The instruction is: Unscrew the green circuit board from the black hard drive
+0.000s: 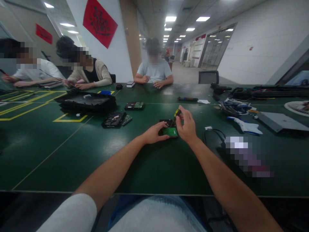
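Hard drive (169, 128), black with a green circuit board facing up, lies on the dark green tabletop (72, 151) near the middle, just in front of the person. The left hand (154, 133) rests on its near left edge, fingers curled against it. The right hand (187, 126) has its grip closed round a yellow-and-black screwdriver (177, 113), tip down on the drive. More drives (114, 119) lie further left.
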A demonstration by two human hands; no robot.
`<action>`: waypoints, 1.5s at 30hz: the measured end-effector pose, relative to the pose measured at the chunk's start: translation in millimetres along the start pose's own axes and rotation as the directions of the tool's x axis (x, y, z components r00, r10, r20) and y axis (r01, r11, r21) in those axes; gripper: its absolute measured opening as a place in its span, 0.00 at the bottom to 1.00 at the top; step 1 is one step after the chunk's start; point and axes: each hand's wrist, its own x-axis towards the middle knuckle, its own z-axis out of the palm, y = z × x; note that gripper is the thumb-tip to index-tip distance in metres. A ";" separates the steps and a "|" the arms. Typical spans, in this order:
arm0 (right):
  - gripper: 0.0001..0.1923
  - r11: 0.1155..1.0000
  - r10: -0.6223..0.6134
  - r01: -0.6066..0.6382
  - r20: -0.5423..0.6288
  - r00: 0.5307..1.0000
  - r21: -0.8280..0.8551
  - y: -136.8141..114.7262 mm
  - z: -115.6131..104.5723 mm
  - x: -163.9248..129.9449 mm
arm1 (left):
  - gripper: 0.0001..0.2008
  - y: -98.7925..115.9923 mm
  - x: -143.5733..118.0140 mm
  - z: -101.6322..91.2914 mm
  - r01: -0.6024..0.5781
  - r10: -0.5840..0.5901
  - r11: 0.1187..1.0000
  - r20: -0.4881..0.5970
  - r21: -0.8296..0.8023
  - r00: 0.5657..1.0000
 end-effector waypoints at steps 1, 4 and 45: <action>0.26 1.000 0.004 -0.004 -0.006 1.000 0.002 0.0 0.0 0.0 | 0.33 0.1 -0.1 0.0 0.000 0.000 1.000 -0.002 -0.001 1.000; 0.26 1.000 0.017 -0.016 -0.023 1.000 0.012 -0.4 0.1 -0.1 | 0.32 0.5 -0.4 -0.1 0.000 0.000 1.000 -0.004 0.003 1.000; 0.27 1.000 -0.027 0.027 -0.024 0.999 -0.007 -0.5 0.1 1.1 | 0.33 2.2 -0.5 -0.8 -0.002 0.002 1.000 -0.003 -0.007 1.000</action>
